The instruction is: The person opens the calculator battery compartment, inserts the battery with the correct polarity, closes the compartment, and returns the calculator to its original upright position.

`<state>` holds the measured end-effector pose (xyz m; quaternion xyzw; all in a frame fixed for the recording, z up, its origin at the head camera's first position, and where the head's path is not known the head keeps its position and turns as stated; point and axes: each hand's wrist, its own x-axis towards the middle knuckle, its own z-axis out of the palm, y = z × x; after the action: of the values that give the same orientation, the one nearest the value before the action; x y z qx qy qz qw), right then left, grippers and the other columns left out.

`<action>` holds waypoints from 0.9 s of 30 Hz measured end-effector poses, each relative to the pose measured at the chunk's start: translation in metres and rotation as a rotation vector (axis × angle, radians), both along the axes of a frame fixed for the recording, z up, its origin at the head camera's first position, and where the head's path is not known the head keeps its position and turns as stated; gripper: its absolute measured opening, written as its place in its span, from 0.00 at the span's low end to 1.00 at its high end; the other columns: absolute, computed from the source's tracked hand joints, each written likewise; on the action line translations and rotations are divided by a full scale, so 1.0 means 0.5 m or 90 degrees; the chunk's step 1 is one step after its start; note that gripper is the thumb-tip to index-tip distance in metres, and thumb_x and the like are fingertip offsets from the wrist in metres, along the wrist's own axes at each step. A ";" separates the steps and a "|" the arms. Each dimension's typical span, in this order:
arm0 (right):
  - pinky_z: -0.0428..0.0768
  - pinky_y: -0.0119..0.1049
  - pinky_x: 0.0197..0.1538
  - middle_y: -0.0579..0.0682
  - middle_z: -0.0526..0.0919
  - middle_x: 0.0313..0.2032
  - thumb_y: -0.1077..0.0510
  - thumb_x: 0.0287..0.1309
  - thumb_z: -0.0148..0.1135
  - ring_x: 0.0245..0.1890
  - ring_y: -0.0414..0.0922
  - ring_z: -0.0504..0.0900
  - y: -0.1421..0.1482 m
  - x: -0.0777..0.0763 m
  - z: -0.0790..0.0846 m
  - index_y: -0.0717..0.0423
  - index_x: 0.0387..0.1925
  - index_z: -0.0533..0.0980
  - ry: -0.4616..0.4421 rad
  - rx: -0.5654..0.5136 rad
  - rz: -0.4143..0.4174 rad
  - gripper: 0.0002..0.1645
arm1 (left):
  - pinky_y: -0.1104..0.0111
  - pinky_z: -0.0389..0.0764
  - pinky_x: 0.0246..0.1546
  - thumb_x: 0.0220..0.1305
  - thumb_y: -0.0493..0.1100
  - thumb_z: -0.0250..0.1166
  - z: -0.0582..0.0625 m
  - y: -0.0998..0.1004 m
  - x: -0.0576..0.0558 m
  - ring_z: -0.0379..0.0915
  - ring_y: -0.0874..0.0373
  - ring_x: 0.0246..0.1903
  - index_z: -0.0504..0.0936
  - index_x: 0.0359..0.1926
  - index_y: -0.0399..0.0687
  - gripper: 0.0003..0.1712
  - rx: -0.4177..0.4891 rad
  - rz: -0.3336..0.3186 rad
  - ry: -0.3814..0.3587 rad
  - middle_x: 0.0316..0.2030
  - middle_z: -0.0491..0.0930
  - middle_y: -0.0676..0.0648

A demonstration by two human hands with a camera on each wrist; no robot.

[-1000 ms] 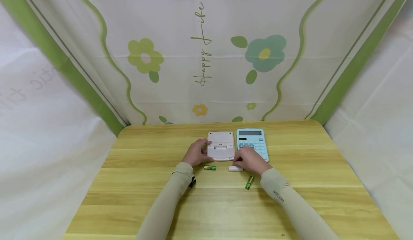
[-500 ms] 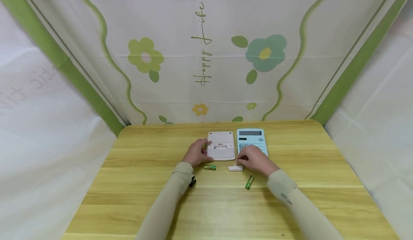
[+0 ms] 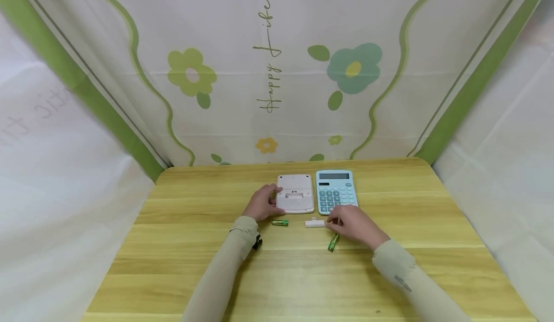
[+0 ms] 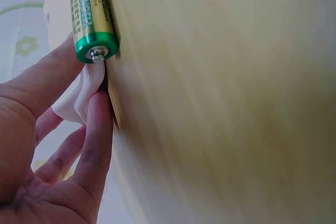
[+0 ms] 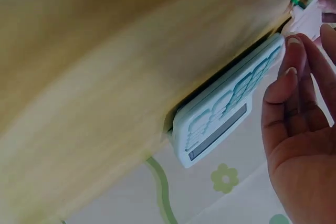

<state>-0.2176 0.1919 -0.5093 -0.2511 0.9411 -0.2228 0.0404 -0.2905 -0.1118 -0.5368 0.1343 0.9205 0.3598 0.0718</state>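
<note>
A pale pink calculator (image 3: 295,183) lies face down, its battery compartment uncovered. My left hand (image 3: 261,204) holds it by the left edge between thumb and fingers. In the left wrist view a green and gold battery (image 4: 93,11) partly hides that grip; from the head it is the battery (image 3: 280,223) below the calculator. A small white battery cover (image 3: 314,223) lies on the table in front. Just right of the cover is my right hand (image 3: 352,224), fingers loosely bent, with nothing visible in them. Whether its fingertips touch the cover I cannot tell.
A light blue calculator (image 3: 335,187) lies face up beside the pink one, its lower corner close to my right hand. Another green battery (image 3: 333,242) is below that hand. The wooden table (image 3: 303,283) ends at a printed curtain (image 3: 233,120).
My right hand has drawn away from the cover toward the right and slightly nearer, uncovering the blue calculator's keys. The left hand keeps its hold. The cover and batteries stay put.
</note>
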 end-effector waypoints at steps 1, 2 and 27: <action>0.80 0.30 0.35 0.40 0.85 0.31 0.54 0.60 0.75 0.30 0.36 0.77 0.002 0.008 0.000 0.50 0.35 0.89 -0.002 -0.001 0.002 0.05 | 0.64 0.85 0.45 0.49 0.43 0.85 -0.001 0.001 0.000 0.78 0.56 0.40 0.79 0.63 0.48 0.39 0.001 0.000 -0.002 0.50 0.78 0.46; 0.79 0.30 0.35 0.40 0.85 0.32 0.53 0.60 0.76 0.30 0.37 0.76 0.003 0.015 0.000 0.51 0.36 0.89 -0.007 -0.003 0.006 0.06 | 0.64 0.85 0.45 0.49 0.43 0.85 -0.001 0.001 0.000 0.78 0.56 0.40 0.79 0.63 0.48 0.39 0.002 0.000 -0.004 0.50 0.78 0.46; 0.74 0.28 0.32 0.41 0.75 0.38 0.46 0.51 0.82 0.31 0.37 0.72 0.005 0.071 -0.018 0.51 0.46 0.84 -0.071 -0.008 0.009 0.23 | 0.65 0.85 0.46 0.50 0.43 0.84 0.004 0.001 0.003 0.78 0.57 0.41 0.79 0.63 0.50 0.39 -0.002 0.007 -0.012 0.52 0.78 0.47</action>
<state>-0.1819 0.1942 -0.5185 -0.2452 0.9341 -0.2423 0.0930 -0.2891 -0.1112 -0.5350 0.1258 0.9211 0.3600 0.0789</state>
